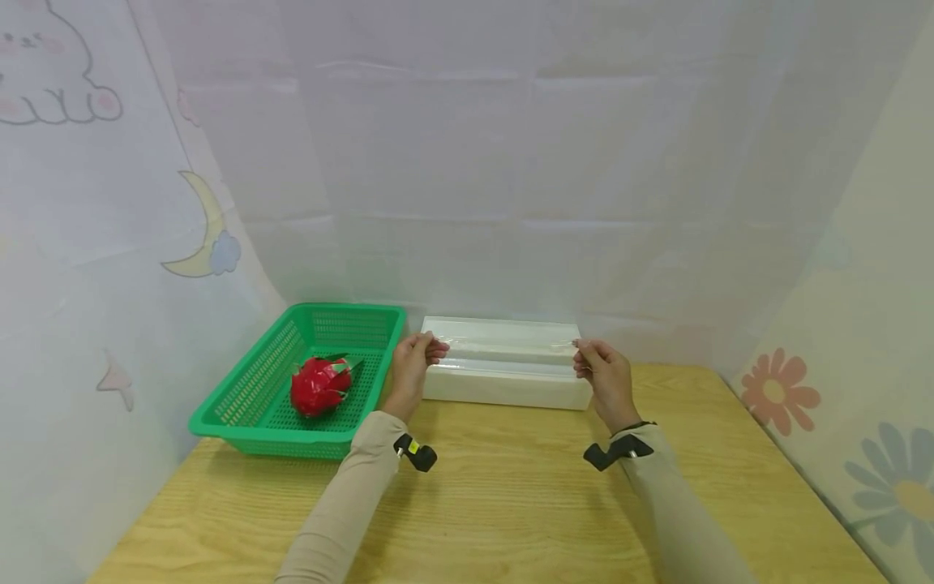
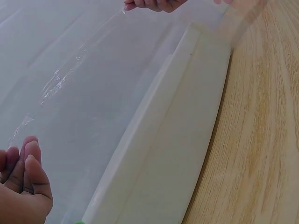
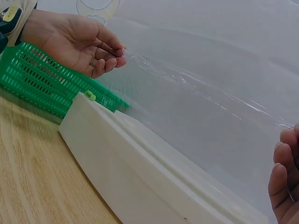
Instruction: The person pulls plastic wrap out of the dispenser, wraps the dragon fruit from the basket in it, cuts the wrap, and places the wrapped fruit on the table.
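Clear cling film stretches between my two hands above a long white dispenser box. My left hand pinches one corner of its edge between thumb and fingers, near the box's left end. At the opposite end, my right hand pinches the other corner. The film's edge looks crinkled and shiny in the left wrist view, and the sheet hangs down toward the box. Inside the green basket, left of the box, lies a red dragon fruit with green-tipped scales.
Everything stands on a wooden table. A pale cloth backdrop hangs close behind the box and basket, with printed side sheets at left and right. A small green piece sits at the box's left end.
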The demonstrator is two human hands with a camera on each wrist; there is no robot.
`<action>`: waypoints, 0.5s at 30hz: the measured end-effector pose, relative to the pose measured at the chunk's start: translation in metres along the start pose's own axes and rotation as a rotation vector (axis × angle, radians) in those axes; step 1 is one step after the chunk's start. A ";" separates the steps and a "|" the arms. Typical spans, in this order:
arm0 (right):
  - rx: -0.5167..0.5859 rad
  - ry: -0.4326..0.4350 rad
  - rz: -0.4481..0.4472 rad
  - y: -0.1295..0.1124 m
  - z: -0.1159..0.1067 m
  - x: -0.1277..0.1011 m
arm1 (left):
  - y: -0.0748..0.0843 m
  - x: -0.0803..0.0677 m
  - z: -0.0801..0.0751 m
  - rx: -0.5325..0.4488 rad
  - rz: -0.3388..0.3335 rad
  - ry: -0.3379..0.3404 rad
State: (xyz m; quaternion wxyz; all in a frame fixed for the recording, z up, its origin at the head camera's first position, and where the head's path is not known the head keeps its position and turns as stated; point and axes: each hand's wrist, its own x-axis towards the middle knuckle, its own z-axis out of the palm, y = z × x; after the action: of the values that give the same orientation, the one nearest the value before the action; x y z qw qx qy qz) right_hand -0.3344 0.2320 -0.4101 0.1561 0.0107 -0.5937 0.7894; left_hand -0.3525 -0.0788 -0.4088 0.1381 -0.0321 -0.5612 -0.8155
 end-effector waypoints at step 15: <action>0.022 0.024 -0.040 -0.002 0.002 0.000 | 0.005 -0.001 0.002 -0.009 0.021 -0.008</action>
State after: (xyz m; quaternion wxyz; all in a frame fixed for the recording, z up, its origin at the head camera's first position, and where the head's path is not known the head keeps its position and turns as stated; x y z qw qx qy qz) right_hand -0.3346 0.2304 -0.4075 0.1788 0.0147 -0.5828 0.7926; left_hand -0.3505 -0.0781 -0.4036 0.1445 -0.0420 -0.5576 -0.8163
